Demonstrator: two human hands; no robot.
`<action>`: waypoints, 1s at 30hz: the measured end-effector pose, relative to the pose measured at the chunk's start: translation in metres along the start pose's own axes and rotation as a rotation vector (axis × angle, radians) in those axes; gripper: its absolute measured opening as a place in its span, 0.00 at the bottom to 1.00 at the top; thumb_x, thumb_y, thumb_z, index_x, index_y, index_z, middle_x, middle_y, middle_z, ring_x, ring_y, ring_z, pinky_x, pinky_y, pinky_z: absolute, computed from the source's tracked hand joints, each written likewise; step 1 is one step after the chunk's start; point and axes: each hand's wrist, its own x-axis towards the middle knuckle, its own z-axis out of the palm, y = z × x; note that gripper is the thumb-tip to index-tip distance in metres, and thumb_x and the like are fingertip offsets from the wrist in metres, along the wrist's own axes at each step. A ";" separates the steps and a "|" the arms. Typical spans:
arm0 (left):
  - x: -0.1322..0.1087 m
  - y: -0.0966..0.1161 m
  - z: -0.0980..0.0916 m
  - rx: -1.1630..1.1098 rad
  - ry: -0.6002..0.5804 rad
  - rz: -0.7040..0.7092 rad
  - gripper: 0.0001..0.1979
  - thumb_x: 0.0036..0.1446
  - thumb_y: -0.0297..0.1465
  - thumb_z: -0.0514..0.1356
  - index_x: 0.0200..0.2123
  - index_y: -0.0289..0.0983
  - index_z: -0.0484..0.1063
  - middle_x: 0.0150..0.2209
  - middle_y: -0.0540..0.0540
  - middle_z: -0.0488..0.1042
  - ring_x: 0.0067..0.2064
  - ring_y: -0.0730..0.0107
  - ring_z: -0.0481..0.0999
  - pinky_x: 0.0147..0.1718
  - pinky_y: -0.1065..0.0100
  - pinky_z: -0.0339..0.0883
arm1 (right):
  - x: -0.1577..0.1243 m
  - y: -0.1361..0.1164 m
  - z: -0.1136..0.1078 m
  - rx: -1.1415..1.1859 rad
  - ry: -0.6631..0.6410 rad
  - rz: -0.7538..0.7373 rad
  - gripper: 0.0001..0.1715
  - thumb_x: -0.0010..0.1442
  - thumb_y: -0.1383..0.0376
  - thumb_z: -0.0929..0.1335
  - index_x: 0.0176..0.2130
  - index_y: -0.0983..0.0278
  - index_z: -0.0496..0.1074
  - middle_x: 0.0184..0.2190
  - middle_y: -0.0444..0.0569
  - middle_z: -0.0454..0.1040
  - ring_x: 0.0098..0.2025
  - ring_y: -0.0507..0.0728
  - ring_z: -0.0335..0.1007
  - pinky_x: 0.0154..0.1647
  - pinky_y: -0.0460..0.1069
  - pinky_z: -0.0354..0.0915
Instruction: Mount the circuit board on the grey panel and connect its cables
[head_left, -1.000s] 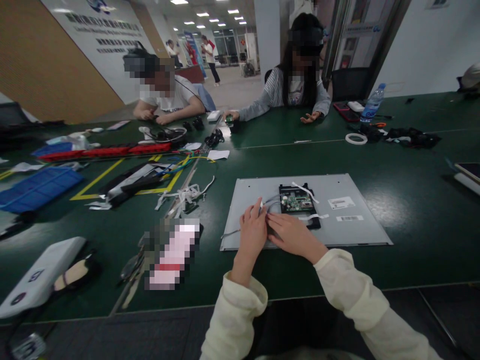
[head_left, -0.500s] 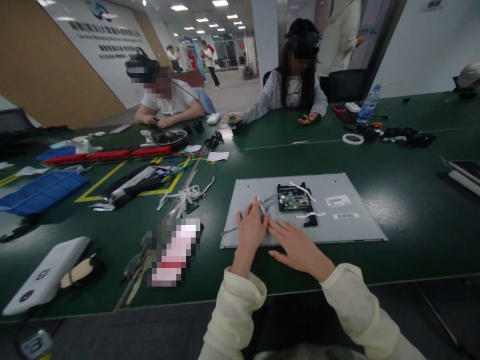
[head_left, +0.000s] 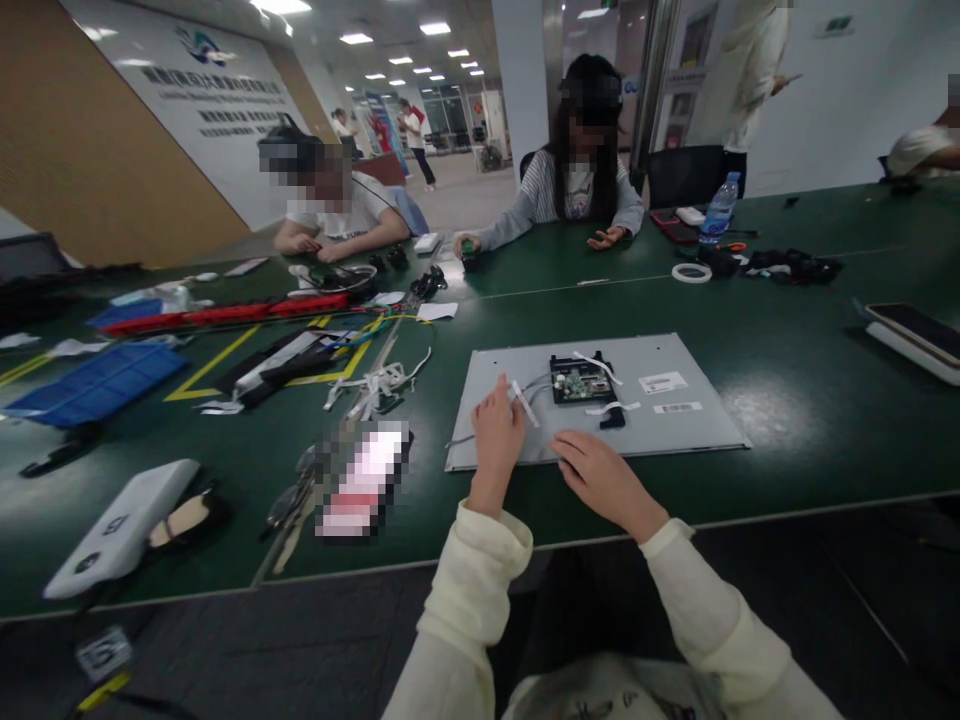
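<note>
A grey flat panel [head_left: 495, 365] lies on the green table in front of me. It carries a green circuit board [head_left: 581, 386] in a black bracket, with strips of white tape [head_left: 611, 408] across it. Thin grey cables [head_left: 536, 384] run left from the board. My left hand [head_left: 499, 432] rests over these cables on the panel's left part, fingers stretched out and open. Right beside its fingers, another white tape strip [head_left: 524, 403] crosses the cables. My right hand [head_left: 600, 475] is at the panel's front edge, open, fingers loosely bent, its thumb hidden.
Left of the panel are tangled white strips [head_left: 379, 388], a blurred phone [head_left: 367, 475], a white device [head_left: 124, 525] and a blue tray [head_left: 94, 380]. A tape roll [head_left: 691, 273] and a bottle [head_left: 720, 210] stand farther back. Two people sit across the table.
My right hand has drawn back from beside my left hand, and its fingers have bent. The tape strip by my left hand shows more fully. The view has shifted slightly.
</note>
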 end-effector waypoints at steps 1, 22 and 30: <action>0.000 0.000 0.000 -0.002 -0.005 0.012 0.25 0.62 0.27 0.49 0.62 0.32 0.51 0.52 0.36 0.72 0.54 0.59 0.70 0.52 0.57 0.59 | 0.001 0.001 0.000 0.005 0.007 0.002 0.20 0.62 0.71 0.60 0.53 0.65 0.69 0.52 0.54 0.69 0.55 0.57 0.63 0.58 0.56 0.62; -0.005 0.003 -0.011 0.019 -0.116 -0.016 0.29 0.60 0.25 0.48 0.64 0.33 0.45 0.57 0.34 0.66 0.59 0.57 0.65 0.56 0.51 0.55 | 0.007 -0.003 0.005 -0.010 -0.081 0.055 0.22 0.61 0.72 0.60 0.54 0.62 0.67 0.56 0.52 0.67 0.59 0.57 0.60 0.60 0.57 0.61; -0.014 0.006 -0.018 -0.015 -0.109 -0.023 0.30 0.59 0.24 0.49 0.64 0.36 0.48 0.58 0.36 0.64 0.61 0.56 0.61 0.58 0.47 0.51 | 0.005 -0.007 0.008 -0.041 -0.088 0.042 0.25 0.61 0.71 0.60 0.57 0.61 0.66 0.57 0.51 0.67 0.58 0.57 0.63 0.57 0.57 0.65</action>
